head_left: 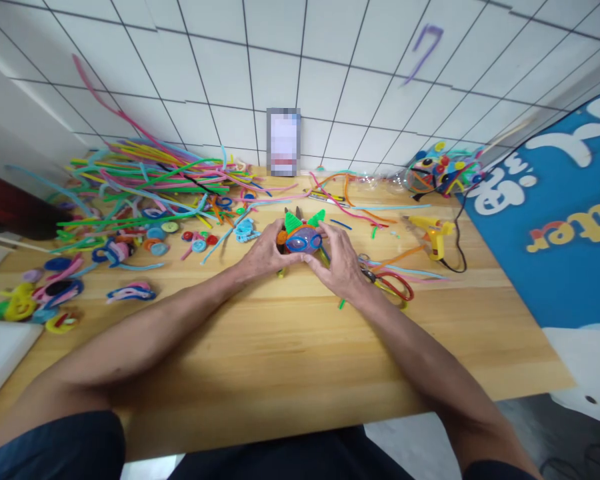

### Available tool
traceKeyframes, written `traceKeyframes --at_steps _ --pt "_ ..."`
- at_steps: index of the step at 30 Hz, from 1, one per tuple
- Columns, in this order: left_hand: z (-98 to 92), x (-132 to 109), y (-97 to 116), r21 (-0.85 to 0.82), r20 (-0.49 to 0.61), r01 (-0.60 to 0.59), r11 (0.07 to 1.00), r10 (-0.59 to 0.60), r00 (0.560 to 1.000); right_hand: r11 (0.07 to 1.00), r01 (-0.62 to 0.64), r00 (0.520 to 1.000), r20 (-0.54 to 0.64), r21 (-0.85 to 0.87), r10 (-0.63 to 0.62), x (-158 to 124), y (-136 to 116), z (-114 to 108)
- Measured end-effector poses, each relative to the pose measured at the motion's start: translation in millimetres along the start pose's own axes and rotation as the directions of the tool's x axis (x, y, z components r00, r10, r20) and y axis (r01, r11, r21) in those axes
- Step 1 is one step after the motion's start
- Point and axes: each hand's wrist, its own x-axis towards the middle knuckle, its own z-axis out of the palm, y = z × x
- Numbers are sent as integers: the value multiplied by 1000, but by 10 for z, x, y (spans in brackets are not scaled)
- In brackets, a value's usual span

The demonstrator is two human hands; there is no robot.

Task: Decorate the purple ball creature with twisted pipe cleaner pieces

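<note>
A small round craft figure [304,241] with green pointed ears and blue rings around clear, goggle-like shapes is between my hands, at the middle of the wooden table. My left hand [265,252] grips its left side, beside an orange ball. My right hand [339,261] has its fingers on the right side and top, by the right ear, with the thumb under the front. The two thumbs come close together below the figure. Part of its back and underside is hidden by the fingers.
Pipe cleaners [150,175] pile up at the back left, with coiled craft pieces [115,251] nearer. A yellow glue gun [434,233] lies right, its black cord trailing. Red-handled scissors [391,283] rest by my right wrist. A phone [283,141] leans on the tiled wall.
</note>
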Motion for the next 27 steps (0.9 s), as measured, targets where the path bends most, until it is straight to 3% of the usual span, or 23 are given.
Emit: traceKeyframes --at_steps 3,8,16,22,27 --pt "-44 -18 53 -34 58 18 999 -16 998 1000 3 1000 -31 17 -3 -5 -21 -11" --pt "-41 -11 70 -23 27 38 999 -37 999 1000 -19 990 -142 2 19 -19 -10 -64" --pt "-20 -5 69 -29 5 60 998 -60 998 999 -1 998 -58 52 4 -34 38 -16" --pt "4 -12 83 28 -52 51 998 -49 997 995 -91 989 -114 29 94 -62 73 -26" --pt "15 -14 73 79 -68 103 992 -97 993 943 -298 950 -54 148 309 -97 171 33"
